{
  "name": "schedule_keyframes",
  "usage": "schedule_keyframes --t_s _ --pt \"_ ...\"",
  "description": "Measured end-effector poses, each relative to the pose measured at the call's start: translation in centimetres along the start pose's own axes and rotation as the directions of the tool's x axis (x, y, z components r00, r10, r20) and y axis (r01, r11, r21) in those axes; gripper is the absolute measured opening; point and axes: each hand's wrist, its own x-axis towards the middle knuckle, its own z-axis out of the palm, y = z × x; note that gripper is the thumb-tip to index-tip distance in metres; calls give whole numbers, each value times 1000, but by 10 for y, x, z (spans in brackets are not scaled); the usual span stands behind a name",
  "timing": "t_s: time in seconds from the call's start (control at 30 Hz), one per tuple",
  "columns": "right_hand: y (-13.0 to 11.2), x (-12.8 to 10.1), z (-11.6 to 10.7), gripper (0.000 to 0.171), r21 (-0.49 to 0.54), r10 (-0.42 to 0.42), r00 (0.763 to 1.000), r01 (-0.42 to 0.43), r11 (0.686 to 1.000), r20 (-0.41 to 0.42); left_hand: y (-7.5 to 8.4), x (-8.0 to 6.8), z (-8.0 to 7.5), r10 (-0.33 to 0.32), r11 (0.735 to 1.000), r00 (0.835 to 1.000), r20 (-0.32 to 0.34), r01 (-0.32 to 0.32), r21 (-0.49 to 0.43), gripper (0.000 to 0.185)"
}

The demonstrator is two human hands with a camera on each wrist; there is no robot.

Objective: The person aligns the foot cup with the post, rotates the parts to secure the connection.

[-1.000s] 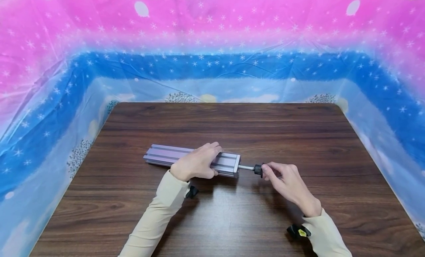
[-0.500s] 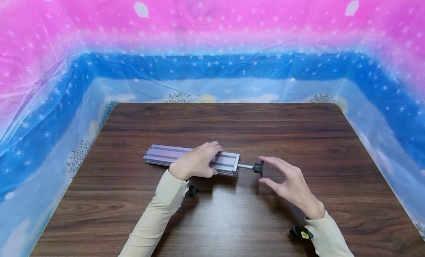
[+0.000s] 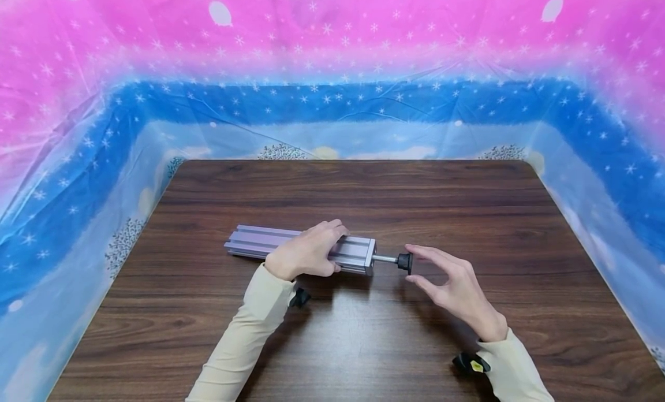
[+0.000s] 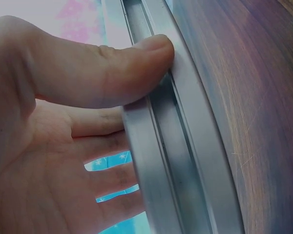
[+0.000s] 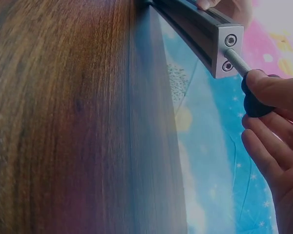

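A long aluminium profile (image 3: pixel 265 240) with grooved sides lies on the table, and my left hand (image 3: pixel 307 253) grips it from above near its right end. In the left wrist view the thumb (image 4: pixel 112 70) presses on the grooved side, the other fingers lying behind. A threaded rod (image 3: pixel 385 260) sticks out of the end plate (image 5: pixel 228 51), which has two socket screws. At the rod's outer end is a black lobed knob (image 3: pixel 404 263). My right hand (image 3: pixel 457 280) holds its rim between the thumb and the fingertips. The right wrist view shows the thumb partly covering the knob.
The dark wood-grain table (image 3: pixel 353 194) extends around both hands. A pink and blue snowflake cloth (image 3: pixel 332 101) hangs behind and beside it. Black wrist cameras (image 3: pixel 470 364) sit below both wrists, close over the tabletop.
A second ago my right fingers pinched the knob closely together; they have since spread wider around its rim. The left hand and the profile have hardly moved.
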Motion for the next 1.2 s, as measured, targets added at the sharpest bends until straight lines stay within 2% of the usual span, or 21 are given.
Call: schedule_keyframes --t_s 0.37,0.63,0.97,1.1,1.2 --pt "-2 -1 0 54 -27 79 997 -78 997 20 -1 0 0 9 1000 1000 -8 -9 10 54" --pt "-3 0 2 38 -38 123 992 -122 992 31 0 -1 -1 9 1000 1000 -2 -9 12 54" --pt "-5 1 4 19 -54 257 965 -254 966 49 2 -2 -1 6 1000 1000 9 -6 0 54" --pt "-6 3 4 15 -55 283 957 -279 959 65 1 -3 0 8 1000 1000 8 -8 2 52" --pt "-5 2 3 16 -58 273 959 -269 961 71 2 -3 -1 6 1000 1000 9 -6 3 52"
